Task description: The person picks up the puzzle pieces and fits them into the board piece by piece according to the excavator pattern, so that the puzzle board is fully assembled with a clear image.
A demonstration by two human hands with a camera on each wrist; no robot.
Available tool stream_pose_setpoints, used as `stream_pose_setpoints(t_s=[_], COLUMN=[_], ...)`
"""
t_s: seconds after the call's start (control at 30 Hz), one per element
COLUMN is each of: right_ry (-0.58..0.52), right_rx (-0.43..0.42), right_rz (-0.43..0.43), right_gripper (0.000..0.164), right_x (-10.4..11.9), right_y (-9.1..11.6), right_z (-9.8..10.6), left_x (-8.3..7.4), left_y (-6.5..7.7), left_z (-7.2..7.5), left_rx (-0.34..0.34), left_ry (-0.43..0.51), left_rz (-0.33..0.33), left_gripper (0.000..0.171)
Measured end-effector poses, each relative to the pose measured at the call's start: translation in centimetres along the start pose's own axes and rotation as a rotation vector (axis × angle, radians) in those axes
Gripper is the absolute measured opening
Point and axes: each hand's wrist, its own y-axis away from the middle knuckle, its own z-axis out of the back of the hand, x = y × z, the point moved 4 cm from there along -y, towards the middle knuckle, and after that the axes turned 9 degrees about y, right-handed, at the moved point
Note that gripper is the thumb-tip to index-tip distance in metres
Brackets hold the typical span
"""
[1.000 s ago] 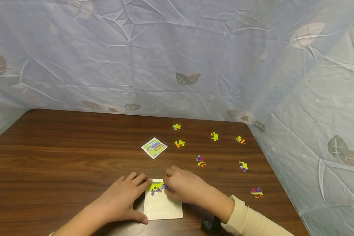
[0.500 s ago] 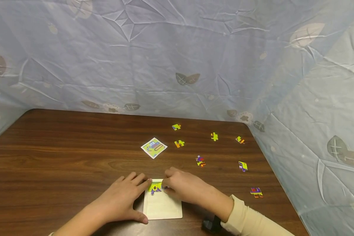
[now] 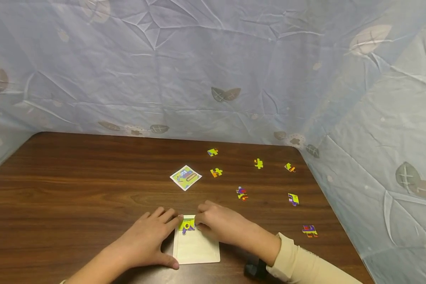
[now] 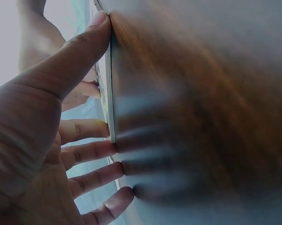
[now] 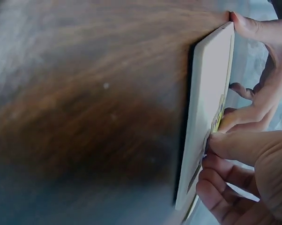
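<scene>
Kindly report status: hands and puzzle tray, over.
Left hand touching cream rectangular puzzle tray. Lime-green printed puzzle piece far left. Right hand, seemingly pinching, blocks view of far right corner.

Left fingers [image 4: 89, 153] spread, right fingers [image 5: 227, 171] curled

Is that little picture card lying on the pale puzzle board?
No, the picture card lies on the brown table, beyond the puzzle board and apart from it.

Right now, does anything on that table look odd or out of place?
Nothing looks spilled or damaged. The picture card sits askew, turned cornerwise to the tray; the loose puzzle pieces scattered about look ordinary for an unfinished puzzle.
</scene>
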Motion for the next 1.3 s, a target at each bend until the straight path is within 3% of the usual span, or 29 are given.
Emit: stream_pose_setpoints(t_s=[0.17, 0.33, 0.5, 0.67, 0.8, 0.97, 1.1, 1.3], right_ry=[-0.021, -0.107, -0.156, -0.193, -0.16, -0.08, -0.077, -0.112], right_rx=[0.005, -0.052, -0.127, -0.13, -0.131, -0.206, -0.261, -0.233], right_rz=[0.012, -0.013, -0.106, -0.232, -0.33, -0.375, -0.388, -0.42], right_gripper=[0.012, 0.015, 0.015, 0.017, 0.021, 0.03, 0.036, 0.04], right_x=[-0.6, -3.1, -7.3, -12.0, -15.2, -18.7, -20.6, -21.6], right_y=[0.6, 3.0, 7.1, 11.6, 15.2, 18.7, 20.4, 21.1], right_z=[0.6, 1.7, 2.0, 1.5, 0.9, 0.0, -0.9, -1.8], left_x=[0.1, 0.2, 0.2, 0.3, 0.4, 0.3, 0.3, 0.3], left_y=[0.0, -0.1, -0.1, -0.1, -0.2, -0.2, -0.1, 0.0], left_z=[0.1, 0.0, 0.0, 0.0, 0.0, -0.1, -0.2, -0.2], left_rx=[0.009, 0.001, -0.009, -0.007, 0.002, -0.001, -0.005, -0.011], left_ry=[0.013, 0.005, 0.001, 0.0, 0.0, 0.005, 0.009, 0.008], left_rz=[0.013, 0.007, 0.0, 0.002, 0.007, 0.006, 0.004, -0.006], left_gripper=[0.114, 0.114, 0.114, 0.115, 0.115, 0.115, 0.114, 0.114])
